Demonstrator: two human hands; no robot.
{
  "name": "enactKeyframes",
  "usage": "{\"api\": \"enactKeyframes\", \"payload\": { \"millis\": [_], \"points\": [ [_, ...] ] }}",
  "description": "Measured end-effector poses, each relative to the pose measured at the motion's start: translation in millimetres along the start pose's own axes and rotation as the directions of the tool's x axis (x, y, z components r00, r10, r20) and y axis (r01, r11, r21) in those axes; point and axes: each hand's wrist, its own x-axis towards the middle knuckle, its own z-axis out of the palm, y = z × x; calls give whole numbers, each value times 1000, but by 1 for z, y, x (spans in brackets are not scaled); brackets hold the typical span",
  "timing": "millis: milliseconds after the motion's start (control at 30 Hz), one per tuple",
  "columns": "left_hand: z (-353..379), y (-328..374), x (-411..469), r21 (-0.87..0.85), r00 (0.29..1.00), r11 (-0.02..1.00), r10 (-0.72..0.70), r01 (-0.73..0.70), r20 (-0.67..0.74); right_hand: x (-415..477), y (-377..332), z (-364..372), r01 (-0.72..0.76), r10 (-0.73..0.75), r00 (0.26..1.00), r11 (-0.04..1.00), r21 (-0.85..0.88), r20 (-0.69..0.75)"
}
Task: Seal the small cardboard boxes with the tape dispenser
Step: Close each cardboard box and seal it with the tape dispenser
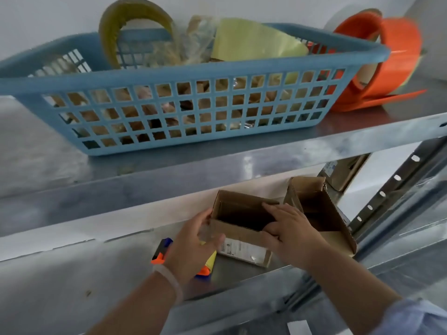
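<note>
— How far along?
— Nothing sealed. My left hand (196, 240) and right hand (287, 229) clasp the open cardboard box (242, 238) on the lower shelf (232, 272). The tape dispenser (160, 252) lies under my left wrist, with the second box (314, 209) behind.

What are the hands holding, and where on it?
Both hold the open small cardboard box: left hand at its near-left corner, right hand over the right wall's top edge.
</note>
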Motion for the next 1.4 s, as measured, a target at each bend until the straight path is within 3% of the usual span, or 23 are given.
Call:
{"api": "enactKeyframes", "payload": {
  "millis": [100, 233, 300, 367, 433, 500, 600, 667, 967, 1233, 1400],
  "points": [
    [-3, -2, -1, 119, 1000, 992, 29, -30, 9, 1, 3, -2, 8, -9, 995, 1000, 9, 103],
    [-6, 5, 5, 286, 992, 951, 93, -114, 84, 1, 9, 0, 42, -42, 992, 999, 9, 120],
    [-8, 6, 12, 294, 988, 948, 86, -121, 128, -3, 13, 8, 60, -60, 998, 998, -9, 32],
    [-10, 7, 17, 310, 981, 939, 100, -148, 165, -12, 15, 19, 23, -14, 987, 998, 55, -161],
    [-11, 4, 21, 353, 979, 921, 109, -165, 172, -23, 12, 27, -47, 110, 927, 983, 178, -358],
    [-11, 3, 26, 322, 983, 939, 70, -121, 168, -31, 8, 36, -130, 242, 864, 954, 269, -441],
    [-11, 10, 32, 123, 993, 991, -60, 47, 104, -35, 5, 42, -167, 316, 857, 917, 363, -406],
    [-11, 15, 36, 112, 985, 989, -110, 96, 133, -34, 4, 41, -150, 303, 874, 913, 380, -381],
    [-19, 14, 49, 173, 925, 985, -80, 15, 370, -35, -1, 49, -46, 236, 890, 898, 437, -391],
    [-22, -5, 50, 310, 904, 946, -46, -98, 426, -38, -2, 37, 25, 18, 961, 988, 152, -275],
    [-17, -6, 55, 384, 893, 909, -30, -163, 450, -39, -6, 40, -66, 99, 972, 985, 159, -213]
  ]
}}
